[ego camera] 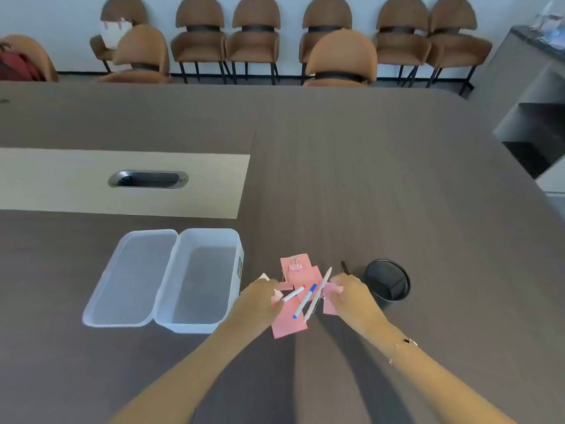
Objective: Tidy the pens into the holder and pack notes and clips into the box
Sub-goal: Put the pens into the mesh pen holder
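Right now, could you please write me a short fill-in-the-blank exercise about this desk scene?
1. The clear plastic box sits with its lid lying to its ____.
2. The notes in the pile are ____ in colour.
3. The black pen holder stands beside the person's ____ hand.
4. The pen with the blue cap lies on the ____.

Missing words: left; pink; right; notes

Both hands' fingers perhaps gripping, hidden over blurred notes
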### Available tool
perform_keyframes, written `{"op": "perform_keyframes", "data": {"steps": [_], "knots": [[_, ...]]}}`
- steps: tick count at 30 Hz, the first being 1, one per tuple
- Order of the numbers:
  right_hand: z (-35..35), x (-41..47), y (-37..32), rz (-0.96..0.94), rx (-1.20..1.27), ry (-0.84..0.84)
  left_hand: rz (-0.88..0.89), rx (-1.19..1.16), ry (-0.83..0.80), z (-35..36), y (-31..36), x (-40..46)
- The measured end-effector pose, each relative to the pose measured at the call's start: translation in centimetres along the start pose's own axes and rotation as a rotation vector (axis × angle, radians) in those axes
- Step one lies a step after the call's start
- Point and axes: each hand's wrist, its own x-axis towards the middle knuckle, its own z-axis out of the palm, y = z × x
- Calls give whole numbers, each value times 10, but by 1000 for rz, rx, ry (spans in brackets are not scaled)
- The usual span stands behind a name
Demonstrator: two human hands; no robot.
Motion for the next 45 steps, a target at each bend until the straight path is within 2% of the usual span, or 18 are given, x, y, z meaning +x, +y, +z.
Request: {"op": "perform_keyframes", "data": {"steps": [2,4,7,12,18,22,24,26,30,35,39,42,45], "knots": [[15,8,15,108,-135,34,-7,-2,-6,21,-3,13],[29,16,32,183,-292,-6,-24,-9,-21,43,-6,29],[47,24,49,138,-482,-58,-82,-2,-1,69,-6,47],[53,29,47,215,-499,1,-130,5,24,87,0,56],[47,39,39,339,-310,-11,-100,-3,-14,93,0,52],[48,37,28,363,-119,89,-130,-19,-15,88,-3,52],[48,39,19,379,60,121,-149,-85,-15,84,-5,55],[50,45,11,400,211,105,-150,-178,0,77,-7,57],[58,56,-3,421,323,44,-172,-260,82,55,-14,57],[65,71,-6,449,289,103,-184,-209,79,29,-30,57],[56,66,-18,430,298,4,-193,-227,76,10,-34,52],[42,58,-26,321,315,-38,-188,-269,79,-2,-23,50],[5,41,-31,203,285,30,-108,-334,93,-14,8,54]]}}
